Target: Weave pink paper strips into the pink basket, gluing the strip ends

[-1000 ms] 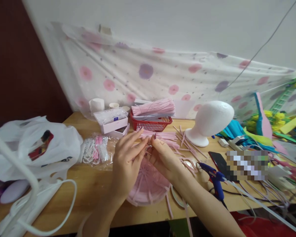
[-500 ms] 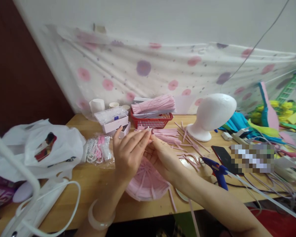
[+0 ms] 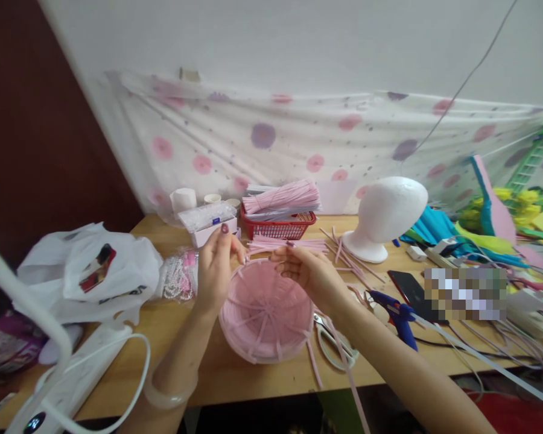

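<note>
- From afar, through the head camera, I see one pink ribbed round piece (image 3: 269, 313) on the wooden desk (image 3: 248, 392), between and below two bare forearms.
- My left hand (image 3: 215, 265) is over its upper left edge, thumb raised, fingers bent inward; I cannot tell whether this grip pinches anything.
- My right hand (image 3: 308, 268) faces it over the upper right edge, fingers curled; I cannot tell whether that grip is pressed together or holds something small.
- To work well here, I judge it best to keep the fingertips light and the wrists steady, as the thin ribs look easy to bend.
- I would also mind the right forearm: the blue glue gun (image 3: 396, 310) lies just beside it and may be hot.
- Counting: one glue gun, one pair of scissors (image 3: 321, 328) partly under a pink strip, one white foam head (image 3: 382, 217), one dark phone (image 3: 411, 292).
- One red basket (image 3: 278, 229) holds bundled strips; the loose pink strips (image 3: 294, 244) before it are too many to count.
- One packet of beads (image 3: 180, 274) and one white plastic bag (image 3: 131, 283) lie to the left.
</note>
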Demonstrator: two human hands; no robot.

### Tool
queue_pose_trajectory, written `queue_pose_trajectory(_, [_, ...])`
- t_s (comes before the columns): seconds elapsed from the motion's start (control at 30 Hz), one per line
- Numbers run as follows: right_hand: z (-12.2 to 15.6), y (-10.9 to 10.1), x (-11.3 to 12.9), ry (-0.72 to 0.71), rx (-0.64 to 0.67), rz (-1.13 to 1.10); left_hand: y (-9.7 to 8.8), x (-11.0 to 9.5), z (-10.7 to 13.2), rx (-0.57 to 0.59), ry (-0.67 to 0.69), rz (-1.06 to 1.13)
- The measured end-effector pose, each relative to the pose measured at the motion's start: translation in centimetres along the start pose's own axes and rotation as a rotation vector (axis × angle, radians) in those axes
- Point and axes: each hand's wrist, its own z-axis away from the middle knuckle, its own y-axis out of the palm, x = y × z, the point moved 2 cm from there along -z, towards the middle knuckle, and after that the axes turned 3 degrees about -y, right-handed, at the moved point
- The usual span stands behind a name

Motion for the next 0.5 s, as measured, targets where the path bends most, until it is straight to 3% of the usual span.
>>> queue_pose_trajectory(0.17, [0.4,0.0,0.0,-0.037,0.002,0.071,0.8,-0.9,-0.8,0.052,-0.19,0.356])
queue_pose_trajectory(0.37, [0.5,3.9,-2.0,0.009,0.487,0.061,2.0,-1.3,-1.0,0.038,-0.347,0.611])
queue_pose_trajectory(0.43, [0.2,4.3,-2.7,0.046,0.536,0.098,1.8,-1.4,-1.2,0.008,-0.382,0.658])
queue_pose_trajectory(0.5, [-0.1,4.0,-2.8,0.043,0.505,0.124,1.2,-1.3,-1.5,-0.031,-0.411,0.682])
